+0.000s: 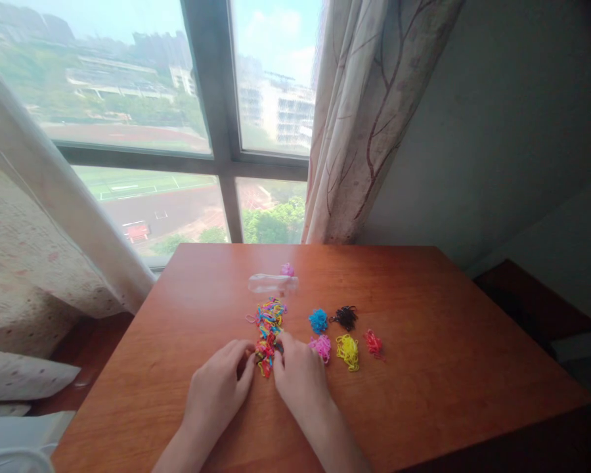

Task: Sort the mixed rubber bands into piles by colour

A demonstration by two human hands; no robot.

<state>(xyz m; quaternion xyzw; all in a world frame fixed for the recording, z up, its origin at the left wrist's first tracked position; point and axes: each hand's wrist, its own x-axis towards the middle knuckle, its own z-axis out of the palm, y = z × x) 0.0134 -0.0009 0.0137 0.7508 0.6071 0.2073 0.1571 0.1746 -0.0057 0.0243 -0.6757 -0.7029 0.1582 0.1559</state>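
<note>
A clear, elongated plastic container [272, 283] lies on its side toward the table's far edge, with a small pink-purple piece [287, 269] just beside it; what is inside is too faint to tell. Nearer the person, a mixed pile of thin multicoloured loops [270, 316] runs down to the fingers on the brown wooden table [423, 407]. The left hand [219, 381] and the right hand [303, 378] touch the pile's near end from either side, fingers curled, each thumb close to its fingertips; I cannot tell whether either pinches a loop.

Right of the mixed pile sit a blue clump [318, 321], a black clump [345, 318], a pink clump [321, 347] partly behind the right hand, a yellow clump [347, 352] and a red clump [373, 343]. The red one stands outermost, and a broad stretch of wood separates it from the slanting right edge; another broad stretch runs from the left hand to the left edge. The far edge meets the window side, below a patterned curtain [359, 118].
</note>
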